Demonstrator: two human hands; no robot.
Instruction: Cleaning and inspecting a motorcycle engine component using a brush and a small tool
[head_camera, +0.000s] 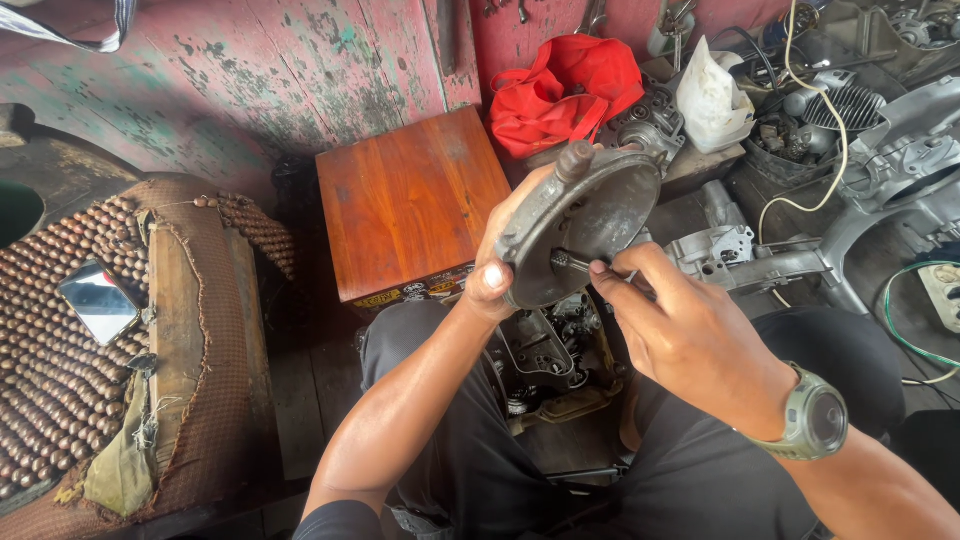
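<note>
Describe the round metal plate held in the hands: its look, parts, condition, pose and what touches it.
The round grey metal plate is a dished disc with a raised rim, dull, grimy and scuffed. A stubby knob sticks up at its top edge, and a short shaft juts from its centre. It is held tilted, its hollow face toward the camera, above dark engine parts. The left hand grips its left rim, thumb on the face; the right hand pinches the shaft.

A brown wooden box (412, 205) sits by the pink wall (250, 70). A red bag (565, 90) and a white plastic bag (712, 100) lie behind it. A phone (98, 302) rests on a beaded seat mat (50, 380). Grey engine parts (900, 150) sit near a yellowish cord (835, 130).
</note>
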